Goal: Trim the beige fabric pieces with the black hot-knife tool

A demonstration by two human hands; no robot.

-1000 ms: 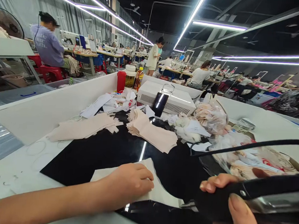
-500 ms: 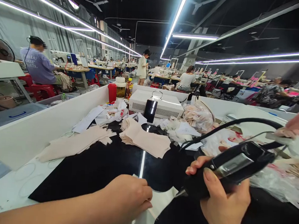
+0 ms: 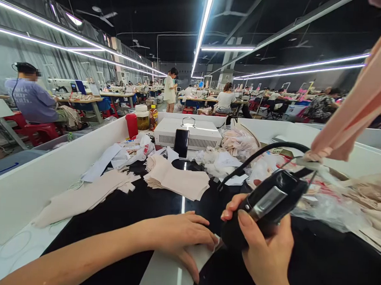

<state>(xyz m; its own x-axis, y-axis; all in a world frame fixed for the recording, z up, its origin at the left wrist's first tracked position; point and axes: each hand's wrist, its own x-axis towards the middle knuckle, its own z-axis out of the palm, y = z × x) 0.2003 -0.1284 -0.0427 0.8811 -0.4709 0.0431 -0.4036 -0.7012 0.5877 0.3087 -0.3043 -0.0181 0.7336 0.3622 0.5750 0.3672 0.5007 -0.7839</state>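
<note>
Glossy black tool (image 3: 272, 201), pale cloth (image 3: 200, 255)

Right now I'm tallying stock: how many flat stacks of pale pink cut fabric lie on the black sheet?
2: left stack, partly off the sheet; middle stack, near the black phone.

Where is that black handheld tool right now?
In the head view, the black tool is right of centre, gripped in the right hand, just right of the left hand on the pale piece.

Garment workshop: rows of sewing machines (image 3: 60, 84), seated workers (image 3: 33, 100)
</note>
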